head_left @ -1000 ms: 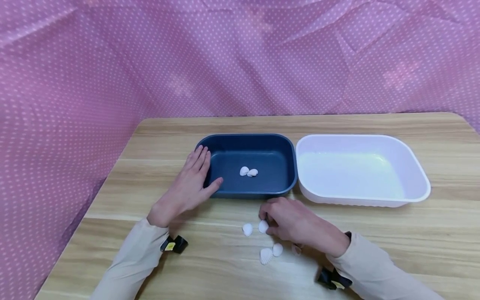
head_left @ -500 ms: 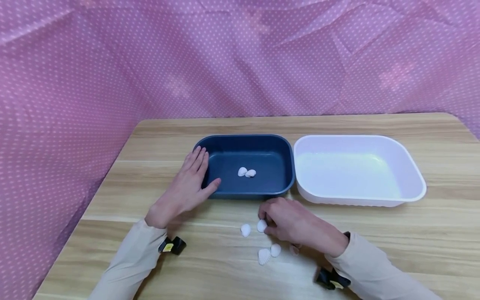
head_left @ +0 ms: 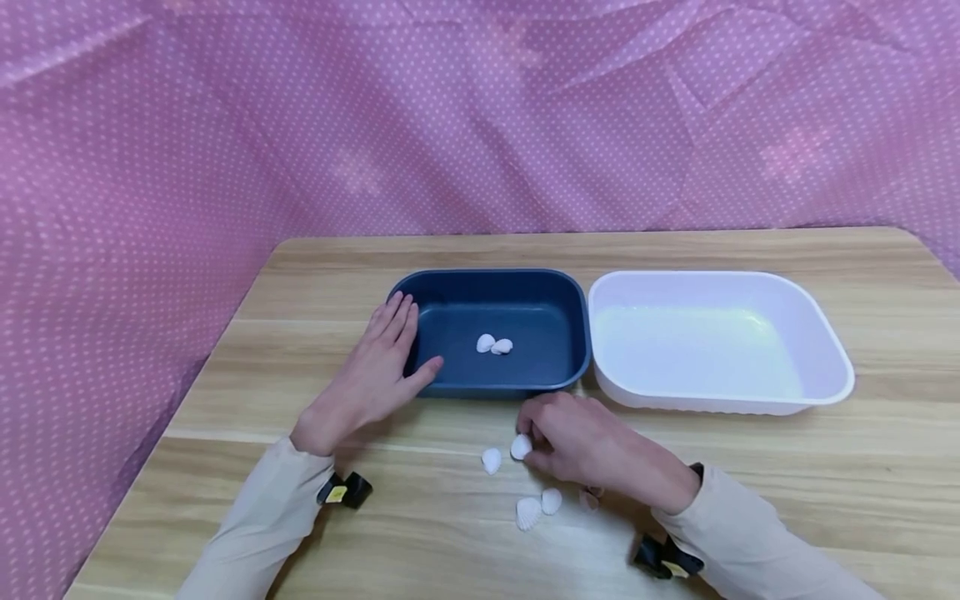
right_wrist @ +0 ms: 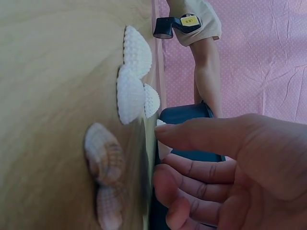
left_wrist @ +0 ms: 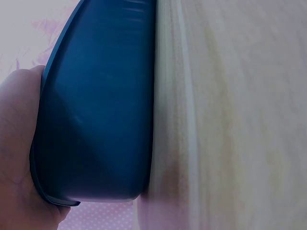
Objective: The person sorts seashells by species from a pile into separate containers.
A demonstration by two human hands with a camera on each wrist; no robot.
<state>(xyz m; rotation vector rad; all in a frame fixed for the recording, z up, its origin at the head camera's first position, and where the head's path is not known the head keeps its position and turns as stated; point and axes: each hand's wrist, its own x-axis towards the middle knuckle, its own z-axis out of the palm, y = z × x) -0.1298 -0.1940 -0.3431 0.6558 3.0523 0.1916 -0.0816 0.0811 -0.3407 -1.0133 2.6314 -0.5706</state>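
Observation:
My left hand (head_left: 367, 375) lies with straight fingers over the left rim of a dark blue plastic basin (head_left: 525, 388). Two white seashells (head_left: 486, 342) rest together inside it. Just in front of the basin, my right hand (head_left: 585, 442) pinches a white seashell (head_left: 521, 447) between thumb and fingers, low at the tabletop; the right wrist view shows the thumb covering part of this shell (right_wrist: 163, 147). Another white shell (head_left: 491, 461) lies to its left. Nearer me are two more white shells (head_left: 528, 513), and brownish shells (right_wrist: 104, 155) lie partly under the right wrist.
A white plastic basin (head_left: 720, 400) stands right beside the blue one, with no shells in it. Both are on a wood-grain table (head_left: 300, 283). Pink dotted cloth (head_left: 480, 125) hangs behind the table and along its left side.
The shell at my right fingertips has shifted slightly away from me and left, the right fingers moving a little with it. My left hand stays on the blue basin.

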